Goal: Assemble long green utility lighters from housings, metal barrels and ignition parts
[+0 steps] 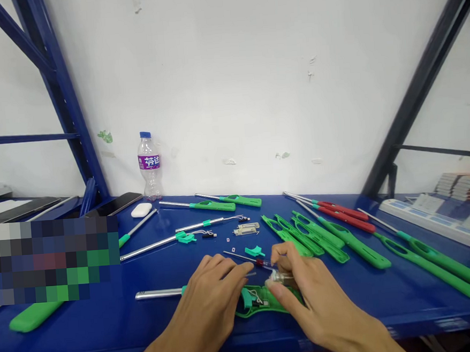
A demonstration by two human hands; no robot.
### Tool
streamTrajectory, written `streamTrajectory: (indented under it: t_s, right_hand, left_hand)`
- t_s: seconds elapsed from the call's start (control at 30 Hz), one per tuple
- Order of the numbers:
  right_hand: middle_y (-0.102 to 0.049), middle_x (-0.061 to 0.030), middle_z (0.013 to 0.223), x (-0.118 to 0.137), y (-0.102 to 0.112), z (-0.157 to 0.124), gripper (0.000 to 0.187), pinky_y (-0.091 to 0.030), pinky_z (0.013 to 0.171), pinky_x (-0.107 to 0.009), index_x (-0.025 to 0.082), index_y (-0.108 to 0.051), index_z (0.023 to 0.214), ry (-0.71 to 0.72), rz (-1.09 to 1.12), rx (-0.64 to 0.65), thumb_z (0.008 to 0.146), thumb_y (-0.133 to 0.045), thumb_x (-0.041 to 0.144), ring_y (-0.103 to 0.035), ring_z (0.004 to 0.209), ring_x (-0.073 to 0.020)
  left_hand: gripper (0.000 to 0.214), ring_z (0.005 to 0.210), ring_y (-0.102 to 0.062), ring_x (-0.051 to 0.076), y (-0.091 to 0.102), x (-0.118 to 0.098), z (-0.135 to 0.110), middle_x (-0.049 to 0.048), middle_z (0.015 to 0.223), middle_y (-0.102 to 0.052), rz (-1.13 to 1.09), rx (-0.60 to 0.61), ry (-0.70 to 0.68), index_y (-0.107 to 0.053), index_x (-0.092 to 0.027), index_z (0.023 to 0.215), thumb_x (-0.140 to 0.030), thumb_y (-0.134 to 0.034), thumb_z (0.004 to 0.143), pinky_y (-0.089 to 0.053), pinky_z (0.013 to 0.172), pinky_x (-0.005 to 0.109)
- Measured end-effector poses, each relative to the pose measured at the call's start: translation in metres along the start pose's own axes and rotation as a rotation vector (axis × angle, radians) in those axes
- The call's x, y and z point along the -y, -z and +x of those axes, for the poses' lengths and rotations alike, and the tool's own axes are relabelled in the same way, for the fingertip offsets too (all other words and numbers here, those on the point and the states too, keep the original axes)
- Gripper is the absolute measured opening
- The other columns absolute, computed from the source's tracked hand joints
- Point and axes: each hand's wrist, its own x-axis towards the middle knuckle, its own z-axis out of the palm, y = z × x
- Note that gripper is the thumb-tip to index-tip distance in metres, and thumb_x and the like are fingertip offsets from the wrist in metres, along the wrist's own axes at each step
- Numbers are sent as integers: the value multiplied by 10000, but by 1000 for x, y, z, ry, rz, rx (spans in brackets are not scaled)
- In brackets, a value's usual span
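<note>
A long-nosed lighter lies opened in front of me, its green half shell (268, 301) facing up and its metal barrel (158, 294) pointing left. Inside the shell sit a teal trigger (248, 298) and thin white wires. My left hand (211, 295) rests over the shell's left part, fingers bent and held together; a thin clear tube (250, 274) shows by the fingertips, but the grip is hidden. Between thumb and index finger, my right hand (307, 283) pinches a small clear lighter fuel tank (283, 278) above the shell. A red-handled screwdriver (261, 262) lies just behind.
Loose barrels with wires (155, 248), clear tanks (245, 229) and a teal trigger (254, 251) lie behind my hands. Several green shells (303, 235) and red lighters (346, 216) are to the right. A bottle (150, 171) stands by the wall.
</note>
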Motion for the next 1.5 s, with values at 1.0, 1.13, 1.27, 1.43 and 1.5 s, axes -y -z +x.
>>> streamTrajectory:
  t_s: [1.0, 1.13, 1.27, 1.43, 1.5]
  right_hand:
    - [-708, -7, 968, -8, -15, -6, 166, -446, 778, -346, 300, -711, 1160, 14, 118, -55, 1108, -564, 244, -650, 888, -207]
    - [-711, -5, 971, -7, -14, -6, 169, -458, 768, -338, 296, -712, 1155, 13, 104, -46, 1111, -556, 249, -657, 884, -206]
    - [-716, -11, 950, -5, -12, -6, 172, -468, 753, -331, 281, -724, 1143, 32, 86, -50, 1105, -561, 240, -664, 865, -205]
    - [-715, -2, 916, -4, -11, -5, 194, -475, 747, -323, 280, -735, 1179, 71, 74, -54, 1100, -568, 220, -664, 836, -197]
    - [-706, -3, 898, -3, -10, -4, 197, -473, 740, -323, 277, -739, 1185, 84, 67, -51, 1099, -570, 220, -656, 817, -195]
  left_hand:
    - [225, 833, -579, 210, 1, -3, 1, 14, 968, -684, -33, 24, -25, -644, -232, 1087, -127, -446, 1112, -416, 841, 375]
    - [226, 836, -572, 212, 1, -2, 1, 14, 973, -687, -20, 26, -37, -644, -230, 1092, -111, -453, 1105, -406, 818, 374]
    - [252, 839, -557, 213, 1, -3, 1, 20, 965, -680, -2, 30, -63, -652, -222, 1097, -55, -465, 1072, -400, 803, 368]
    - [255, 846, -550, 214, 4, -5, 2, 30, 967, -672, 7, 29, -98, -646, -205, 1101, -30, -465, 1058, -398, 801, 370]
    - [250, 842, -556, 212, 5, -6, 2, 29, 957, -672, 3, 27, -103, -641, -200, 1080, -31, -457, 1062, -396, 793, 372]
